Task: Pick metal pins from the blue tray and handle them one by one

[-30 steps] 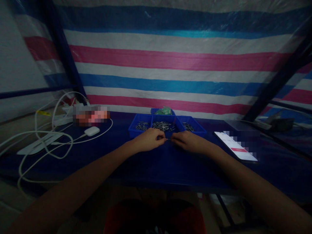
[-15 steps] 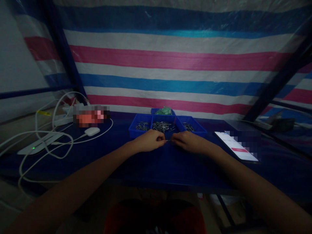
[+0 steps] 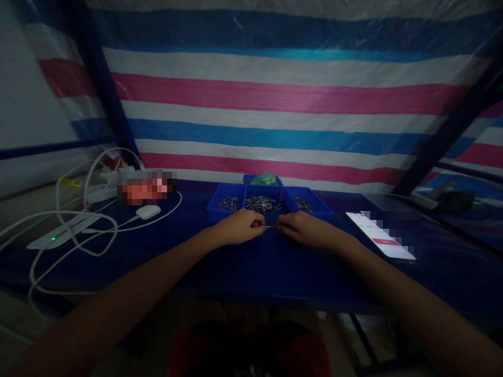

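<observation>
My left hand (image 3: 244, 226) and my right hand (image 3: 301, 228) face each other just in front of the blue bins, fingers pinched closed. A thin, light metal pin (image 3: 271, 226) spans the small gap between the fingertips, and both hands grip it. Its ends are hidden by the fingers. Behind my left hand, the left blue bin (image 3: 212, 205) holds many small metal pieces. More slim metal pins (image 3: 260, 203) fill the middle bin, and dark metal pieces (image 3: 303, 204) lie in the right bin (image 3: 323, 208). At the back, another bin holds a green plastic bag (image 3: 265, 179).
A lit phone (image 3: 383, 238) lies to the right on the blue table (image 3: 259, 272). On the left are tangled white cables (image 3: 113, 230), a white earbud-like case (image 3: 148, 212), a flat white device (image 3: 58, 238) and a pixelated red item (image 3: 141, 190). Striped sheeting (image 3: 275, 99) hangs behind.
Both hands stay in nearly the same spot. The gap between the fingertips looks slightly wider, with a little more of the pin showing.
</observation>
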Tool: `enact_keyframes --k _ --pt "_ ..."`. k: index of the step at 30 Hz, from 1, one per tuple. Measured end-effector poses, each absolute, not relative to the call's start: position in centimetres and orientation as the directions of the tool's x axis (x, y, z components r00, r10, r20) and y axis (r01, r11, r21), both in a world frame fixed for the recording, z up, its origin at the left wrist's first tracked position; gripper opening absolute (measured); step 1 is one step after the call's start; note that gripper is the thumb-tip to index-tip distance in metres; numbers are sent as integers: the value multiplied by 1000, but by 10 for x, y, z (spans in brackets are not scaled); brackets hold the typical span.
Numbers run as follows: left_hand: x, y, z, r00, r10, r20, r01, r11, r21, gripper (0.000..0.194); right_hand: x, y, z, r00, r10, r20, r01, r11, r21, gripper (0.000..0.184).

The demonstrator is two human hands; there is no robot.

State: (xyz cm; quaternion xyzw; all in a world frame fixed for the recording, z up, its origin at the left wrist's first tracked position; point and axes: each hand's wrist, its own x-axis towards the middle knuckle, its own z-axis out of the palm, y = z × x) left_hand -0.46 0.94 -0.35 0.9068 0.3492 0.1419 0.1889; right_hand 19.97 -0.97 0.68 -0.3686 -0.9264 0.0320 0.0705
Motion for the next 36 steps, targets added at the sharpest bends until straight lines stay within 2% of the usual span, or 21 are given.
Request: enact_keyframes --k 7,18,32,36 --pt "-4 9 -3 705 679 205 555 -708 436 22 198 -12 8 -718 690 90 675 723 -147 14" --pt "-3 7 -4 717 693 76 630 -690 356 9 200 -10 6 -727 679 103 656 730 -191 9" --pt "-4 8 -4 707 704 75 649 -687 327 7 197 -13 8 -720 687 96 659 721 -217 7" --pt "-6 10 -7 725 676 134 611 -720 329 10 198 -13 9 -723 681 113 655 729 -201 11"
